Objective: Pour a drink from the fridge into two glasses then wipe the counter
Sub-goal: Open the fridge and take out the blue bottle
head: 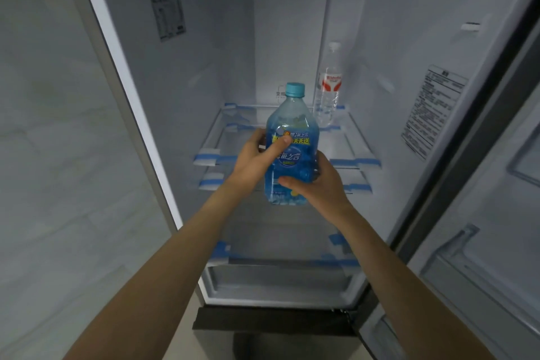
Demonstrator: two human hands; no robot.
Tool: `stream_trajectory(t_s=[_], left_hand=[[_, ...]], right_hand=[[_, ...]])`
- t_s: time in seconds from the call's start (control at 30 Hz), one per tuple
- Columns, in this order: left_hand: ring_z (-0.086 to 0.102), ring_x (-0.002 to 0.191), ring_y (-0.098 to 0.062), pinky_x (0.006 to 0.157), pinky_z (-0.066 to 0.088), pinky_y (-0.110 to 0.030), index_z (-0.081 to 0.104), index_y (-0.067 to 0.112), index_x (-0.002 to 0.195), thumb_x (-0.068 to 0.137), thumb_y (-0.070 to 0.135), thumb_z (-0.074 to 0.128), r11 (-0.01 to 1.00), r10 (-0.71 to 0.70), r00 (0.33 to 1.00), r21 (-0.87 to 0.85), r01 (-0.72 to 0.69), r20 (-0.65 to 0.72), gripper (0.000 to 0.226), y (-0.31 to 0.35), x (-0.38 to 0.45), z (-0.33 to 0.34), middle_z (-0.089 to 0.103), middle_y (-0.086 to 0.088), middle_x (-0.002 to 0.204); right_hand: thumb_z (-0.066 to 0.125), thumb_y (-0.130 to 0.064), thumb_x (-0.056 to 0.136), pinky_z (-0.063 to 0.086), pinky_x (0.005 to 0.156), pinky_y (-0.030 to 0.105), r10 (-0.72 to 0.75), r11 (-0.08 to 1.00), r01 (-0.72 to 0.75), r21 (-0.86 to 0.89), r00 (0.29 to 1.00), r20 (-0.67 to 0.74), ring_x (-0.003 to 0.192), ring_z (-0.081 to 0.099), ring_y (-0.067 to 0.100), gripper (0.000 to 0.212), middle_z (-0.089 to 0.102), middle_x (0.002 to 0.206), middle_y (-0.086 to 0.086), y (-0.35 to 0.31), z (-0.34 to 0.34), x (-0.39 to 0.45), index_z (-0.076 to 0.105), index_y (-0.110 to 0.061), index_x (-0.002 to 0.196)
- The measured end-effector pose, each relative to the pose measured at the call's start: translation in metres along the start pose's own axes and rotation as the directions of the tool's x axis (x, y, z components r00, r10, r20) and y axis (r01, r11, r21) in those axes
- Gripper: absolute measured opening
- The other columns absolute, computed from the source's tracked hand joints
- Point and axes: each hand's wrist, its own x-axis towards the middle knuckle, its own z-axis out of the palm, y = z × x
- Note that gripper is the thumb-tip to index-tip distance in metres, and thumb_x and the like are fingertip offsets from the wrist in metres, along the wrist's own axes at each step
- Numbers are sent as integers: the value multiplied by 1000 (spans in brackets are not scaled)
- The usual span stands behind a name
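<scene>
A large blue drink bottle (292,131) with a light blue cap and a blue and yellow label is upright in front of the open fridge's shelves. My left hand (257,161) grips its left side, thumb across the label. My right hand (318,184) wraps its lower right side, fingers over the bottom part. A clear water bottle (328,88) with a red and white label stands at the back right of the upper glass shelf (216,137).
The fridge interior is white, with further shelves and a drawer (277,280) below. The open fridge door (482,213) with its bins stands at the right. A pale tiled wall (52,155) is at the left.
</scene>
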Motion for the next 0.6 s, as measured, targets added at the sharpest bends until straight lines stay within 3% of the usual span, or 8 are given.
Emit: stream_trajectory(t_s=[0.13, 0.27, 0.43, 0.6], left_hand=[[71, 95, -19, 86, 57, -40, 58, 12, 117, 62, 62, 70, 998, -62, 998, -27, 61, -21, 76, -3, -22, -3, 68, -12, 113], [70, 97, -21, 90, 55, -44, 57, 9, 118, 63, 64, 70, 995, -95, 995, -23, 95, -8, 80, -8, -41, -8, 68, -13, 114], [70, 97, -21, 87, 57, -39, 57, 6, 119, 62, 61, 71, 989, -132, 989, -60, 136, 68, 81, -19, -64, -14, 69, -12, 112], [71, 95, -18, 83, 58, -33, 60, 16, 116, 60, 62, 71, 981, -176, 973, -55, 186, 150, 73, -36, -82, -26, 71, -6, 109]], right_hand=[[87, -22, 70, 60, 69, 30, 45, 997, -47, 59, 999, 30, 92, 69, 6, 67, 69, 110, -5, -3, 4, -25, 51, -21, 127], [82, -15, 76, 55, 62, 17, 56, 995, -60, 83, 997, 56, 90, 68, 0, 58, 68, 107, -9, -4, 9, -49, 51, -21, 126], [78, -17, 80, 52, 62, 13, 109, 991, -110, 74, 994, 13, 96, 65, 4, 56, 64, 114, -1, 4, 18, -81, 51, -17, 128], [77, -21, 81, 53, 66, 15, 175, 982, -173, 76, 984, -25, 89, 65, -3, 55, 62, 113, -3, 13, 36, -113, 47, -22, 127]])
